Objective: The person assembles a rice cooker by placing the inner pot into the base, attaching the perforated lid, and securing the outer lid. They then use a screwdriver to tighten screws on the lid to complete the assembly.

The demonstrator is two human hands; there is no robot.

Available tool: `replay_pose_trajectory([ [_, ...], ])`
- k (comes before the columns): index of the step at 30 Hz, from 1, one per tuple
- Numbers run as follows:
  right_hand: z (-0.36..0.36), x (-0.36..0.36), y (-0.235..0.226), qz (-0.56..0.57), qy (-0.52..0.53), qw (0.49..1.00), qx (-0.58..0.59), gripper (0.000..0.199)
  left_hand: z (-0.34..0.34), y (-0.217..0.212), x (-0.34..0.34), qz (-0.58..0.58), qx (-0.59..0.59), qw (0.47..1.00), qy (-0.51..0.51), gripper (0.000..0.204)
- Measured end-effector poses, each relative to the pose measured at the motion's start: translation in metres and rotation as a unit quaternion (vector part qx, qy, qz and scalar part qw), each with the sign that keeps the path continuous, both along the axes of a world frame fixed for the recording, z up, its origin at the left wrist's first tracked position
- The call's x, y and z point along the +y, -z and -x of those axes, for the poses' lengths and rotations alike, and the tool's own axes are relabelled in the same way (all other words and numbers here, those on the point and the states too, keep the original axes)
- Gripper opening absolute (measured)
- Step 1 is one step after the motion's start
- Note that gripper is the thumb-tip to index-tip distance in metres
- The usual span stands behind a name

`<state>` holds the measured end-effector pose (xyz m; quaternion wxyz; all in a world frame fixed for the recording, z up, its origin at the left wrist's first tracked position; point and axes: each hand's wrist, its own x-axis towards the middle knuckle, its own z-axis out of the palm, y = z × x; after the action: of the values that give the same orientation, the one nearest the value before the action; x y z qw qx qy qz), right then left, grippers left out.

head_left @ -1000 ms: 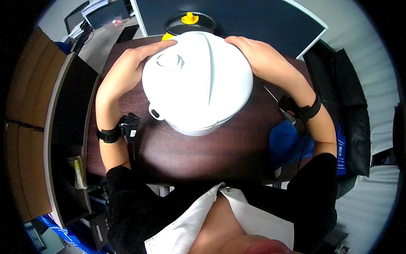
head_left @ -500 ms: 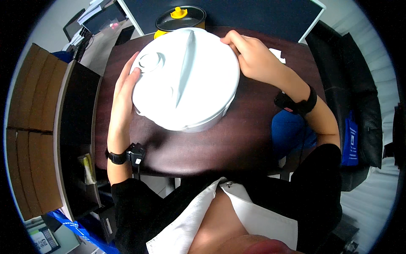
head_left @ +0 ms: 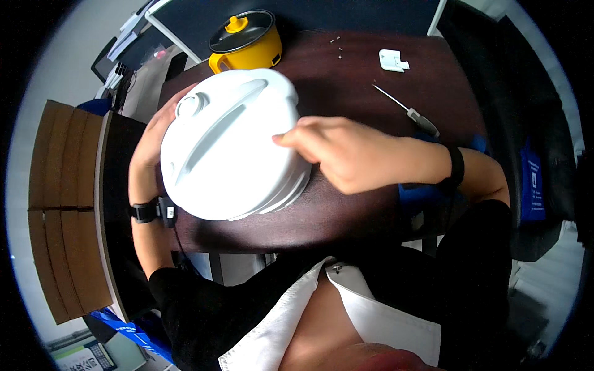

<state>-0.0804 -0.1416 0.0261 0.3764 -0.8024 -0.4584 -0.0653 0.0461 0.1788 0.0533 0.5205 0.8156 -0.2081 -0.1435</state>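
Observation:
A large round white plastic container [head_left: 238, 154] stands tilted on the dark brown table, its top facing up toward me. Across that top runs a long raised ridge, with a short round spout [head_left: 190, 106] near the left rim. My left hand [head_left: 153, 135] cups the container's left side; its fingertips are partly hidden behind the wall. On the opposite side, my right hand [head_left: 337, 151] is closed at the right rim, thumb on the edge and the other fingers curled, slightly blurred.
Behind the container sits a yellow pot [head_left: 263, 51] with a dark glass lid. To the right lie a small white plastic cover [head_left: 392, 60], several tiny screws [head_left: 340, 48] and a screwdriver [head_left: 422, 121]. A dark partition [head_left: 346, 15] borders the table's far edge; cardboard boxes [head_left: 68, 210] stand left.
The container has turned and tipped, shifting left and nearer to me. My right hand has come down along its right rim. The screwdriver, screws and more of the yellow pot now show.

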Motion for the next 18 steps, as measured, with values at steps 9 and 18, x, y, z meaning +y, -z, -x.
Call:
replay_pose_trajectory([
  [9, -0.059, -0.017, 0.002, -0.151, 0.157, 0.94, 0.262, 0.036, 0.07, -0.033, 0.001, -0.138, -0.23, 0.959, -0.097, 0.069],
  [18, -0.093, -0.003, 0.019, -0.071, 0.044, 0.901, 0.426, 0.093, 0.096, -0.012, -0.013, -0.187, -0.28, 0.938, -0.083, 0.062],
])
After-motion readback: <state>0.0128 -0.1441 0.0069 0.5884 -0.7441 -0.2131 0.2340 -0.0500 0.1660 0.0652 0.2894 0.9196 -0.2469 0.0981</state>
